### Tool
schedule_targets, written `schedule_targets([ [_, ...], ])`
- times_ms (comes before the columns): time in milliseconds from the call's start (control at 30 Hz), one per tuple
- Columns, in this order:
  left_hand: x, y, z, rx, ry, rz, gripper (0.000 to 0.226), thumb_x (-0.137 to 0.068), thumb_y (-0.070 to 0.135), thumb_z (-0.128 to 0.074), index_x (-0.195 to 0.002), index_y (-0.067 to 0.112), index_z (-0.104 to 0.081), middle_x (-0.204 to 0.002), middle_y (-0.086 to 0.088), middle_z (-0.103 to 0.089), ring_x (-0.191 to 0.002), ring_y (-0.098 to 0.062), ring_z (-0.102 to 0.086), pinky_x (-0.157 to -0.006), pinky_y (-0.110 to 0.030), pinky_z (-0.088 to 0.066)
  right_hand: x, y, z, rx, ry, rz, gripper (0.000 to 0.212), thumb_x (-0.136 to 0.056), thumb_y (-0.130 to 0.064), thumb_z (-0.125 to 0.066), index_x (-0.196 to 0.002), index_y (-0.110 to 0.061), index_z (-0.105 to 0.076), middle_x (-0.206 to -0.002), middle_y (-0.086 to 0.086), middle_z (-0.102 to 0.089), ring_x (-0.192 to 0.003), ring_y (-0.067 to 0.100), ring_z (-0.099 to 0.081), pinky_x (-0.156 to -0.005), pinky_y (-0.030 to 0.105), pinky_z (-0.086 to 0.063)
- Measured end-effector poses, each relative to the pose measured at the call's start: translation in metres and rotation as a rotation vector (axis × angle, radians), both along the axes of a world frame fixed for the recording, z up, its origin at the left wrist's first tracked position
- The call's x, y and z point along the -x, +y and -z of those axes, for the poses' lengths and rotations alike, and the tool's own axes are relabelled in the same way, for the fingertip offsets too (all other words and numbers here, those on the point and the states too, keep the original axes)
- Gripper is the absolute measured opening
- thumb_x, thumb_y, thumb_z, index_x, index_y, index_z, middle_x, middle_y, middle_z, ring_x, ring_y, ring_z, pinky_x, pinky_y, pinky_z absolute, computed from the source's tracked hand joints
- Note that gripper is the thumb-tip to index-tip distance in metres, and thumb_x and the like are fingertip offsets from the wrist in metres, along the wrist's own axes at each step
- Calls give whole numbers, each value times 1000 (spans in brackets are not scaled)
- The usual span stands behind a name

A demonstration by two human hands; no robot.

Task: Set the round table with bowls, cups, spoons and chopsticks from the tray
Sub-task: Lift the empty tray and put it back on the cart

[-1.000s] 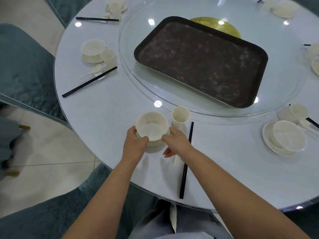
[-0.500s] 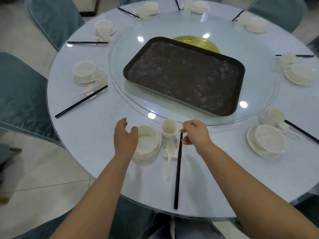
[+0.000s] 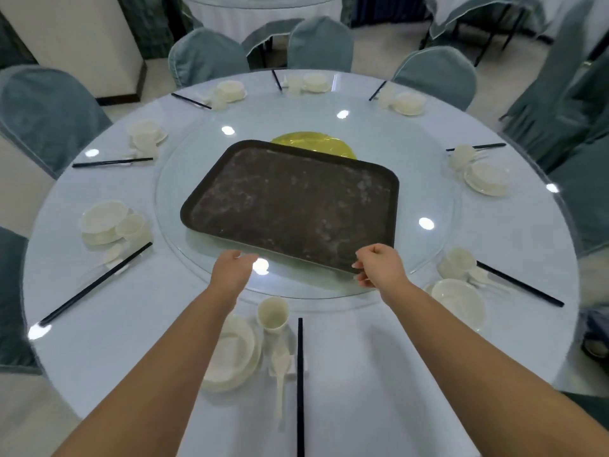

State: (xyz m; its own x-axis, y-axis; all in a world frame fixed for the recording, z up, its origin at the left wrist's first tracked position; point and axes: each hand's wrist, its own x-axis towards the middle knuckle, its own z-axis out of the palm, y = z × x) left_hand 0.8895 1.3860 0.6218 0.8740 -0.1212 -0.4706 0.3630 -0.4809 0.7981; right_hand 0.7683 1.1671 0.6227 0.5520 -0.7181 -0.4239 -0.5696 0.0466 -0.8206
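Note:
The empty dark brown tray (image 3: 293, 206) lies on the glass turntable (image 3: 184, 258) in the middle of the round table (image 3: 379, 374). My left hand (image 3: 234, 268) hovers open just short of the tray's near edge, not touching it. My right hand (image 3: 379, 265) is at the tray's near right corner with its fingers curled over the rim; whether they grip it is unclear. In front of me a white bowl on a plate (image 3: 234, 351), a cup (image 3: 273, 315), a spoon (image 3: 280, 364) and black chopsticks (image 3: 300, 374) are laid out.
Several more white place settings ring the table, such as one at the left (image 3: 105, 222) and one at the right (image 3: 458, 298). A yellow disc (image 3: 313, 145) shows behind the tray. Blue-green covered chairs (image 3: 207, 57) surround the table.
Both hands let go of the near bowl and cup and reached forward to the tray's near edge. The view tilted up, showing the whole table.

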Motion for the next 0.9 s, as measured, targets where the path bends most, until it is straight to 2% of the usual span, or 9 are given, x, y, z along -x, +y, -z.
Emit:
schedule_targets([
  [67,-14,-12,4,-2,57,-1,42,-95,27,-56,-132,7,-49,-132,-10,-50,-121,-32,-49,-98,-41,-40,-4,-22,5,8,22,35,15,-95,-17,-49,-83,-15,-57,-88,11,-67,-63,20,-62,-63,30,-58],
  [133,-26,-24,12,-2,81,-30,25,-94,25,-57,-112,7,-55,-118,-11,-54,-108,-30,-52,-92,-38,-40,-9,-43,14,41,57,53,14,-95,-19,-49,-83,-17,-56,-88,9,-64,-75,22,-64,-77,36,-59],
  [200,-38,-35,21,8,132,-68,20,-94,25,-57,-100,6,-55,-109,-13,-54,-95,-27,-52,-88,-37,-40,-13,-62,22,94,105,51,12,-95,-21,-50,-92,-13,-58,-90,7,-61,-88,25,-63,-88,39,-55],
  [267,-48,-46,30,21,213,-97,22,-94,27,-56,-89,7,-52,-101,-12,-50,-78,-22,-48,-83,-36,-37,-19,-79,29,139,157,50,20,-96,-23,-50,-108,-9,-58,-104,9,-63,-96,27,-60,-88,34,-50],
  [367,-59,-61,45,67,291,-164,21,-94,25,-57,-98,6,-52,-86,-11,-50,-71,-19,-47,-83,-34,-37,-28,-98,37,132,207,69,38,-97,-27,-50,-130,-7,-51,-126,12,-58,-114,31,-57,-94,36,-46],
  [467,-67,-75,57,74,254,-269,16,-93,17,-59,-102,5,-53,-76,-8,-50,-72,-21,-51,-78,-33,-42,-39,-114,48,106,245,72,44,-98,-27,-50,-135,-4,-46,-134,15,-53,-120,33,-53,-96,36,-44],
  [567,-72,-85,62,141,237,-423,23,-91,8,-61,-111,1,-53,-90,-16,-57,-69,-19,-56,-64,-25,-48,-49,-125,61,53,256,56,45,-97,-25,-50,-134,0,-45,-132,17,-53,-120,35,-53,-93,36,-44],
  [667,-76,-88,69,190,246,-578,44,-88,4,-62,-127,-6,-44,-114,-23,-60,-95,-29,-66,-76,-32,-56,-56,-131,71,11,246,54,38,-95,-25,-51,-126,-1,-51,-123,17,-58,-111,34,-57,-93,40,-47],
  [900,-81,-103,84,189,332,-496,43,-90,3,-63,-130,-4,-48,-125,-22,-58,-108,-34,-61,-81,-37,-51,-61,-145,86,-7,277,31,40,-94,-34,-56,-117,-1,-59,-113,14,-64,-101,34,-62,-91,41,-53],
])
